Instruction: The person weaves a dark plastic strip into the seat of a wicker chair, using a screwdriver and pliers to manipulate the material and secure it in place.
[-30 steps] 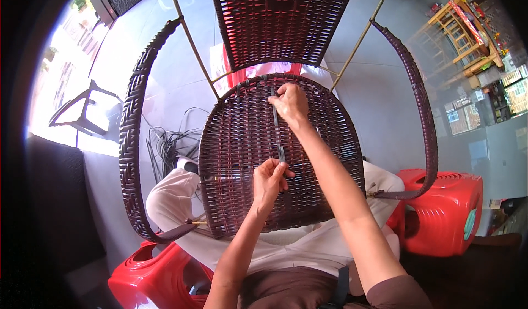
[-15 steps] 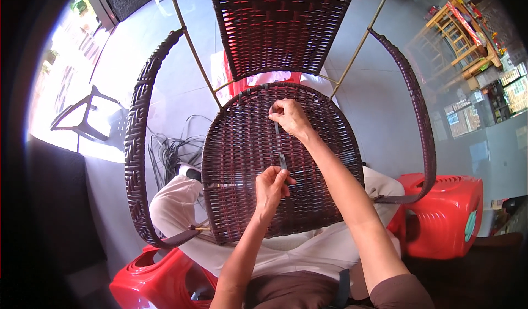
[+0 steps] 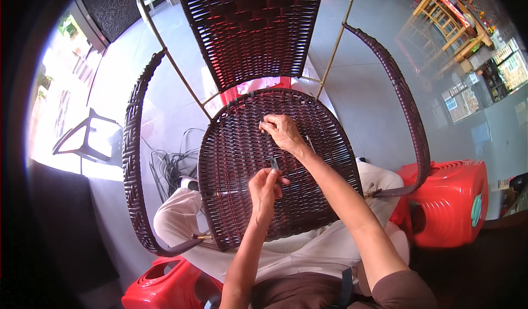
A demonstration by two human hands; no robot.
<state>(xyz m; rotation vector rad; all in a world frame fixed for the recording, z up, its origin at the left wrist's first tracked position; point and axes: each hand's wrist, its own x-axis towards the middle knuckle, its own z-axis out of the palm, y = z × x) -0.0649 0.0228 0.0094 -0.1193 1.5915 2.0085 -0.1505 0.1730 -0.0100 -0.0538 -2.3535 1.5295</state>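
A dark brown woven chair seat [image 3: 231, 144] lies across my lap, its woven backrest [image 3: 253, 28] rising beyond. My left hand [image 3: 265, 190] is closed over the middle of the seat, and a short dark flat strip [image 3: 274, 163] sticks up from its thumb and fingertips. Farther off, my right hand [image 3: 281, 133] pinches over the weave. Whatever lies between its fingertips is too small to make out clearly; it seems to be a thin strand at the weave. Both hands are close to the seat surface.
Curved woven armrests [image 3: 132, 155] flank the seat. Red plastic stools [image 3: 448, 199] stand at right and lower left [image 3: 165, 284]. Loose grey-black strips [image 3: 170, 168] lie tangled on the floor at left, with a dark frame [image 3: 91, 135] beyond. Wooden furniture [image 3: 448, 20] is at far right.
The whole scene has shifted slightly as the view moved. My right hand has come nearer to my left over the seat. The strand that stretched between the hands is less visible.
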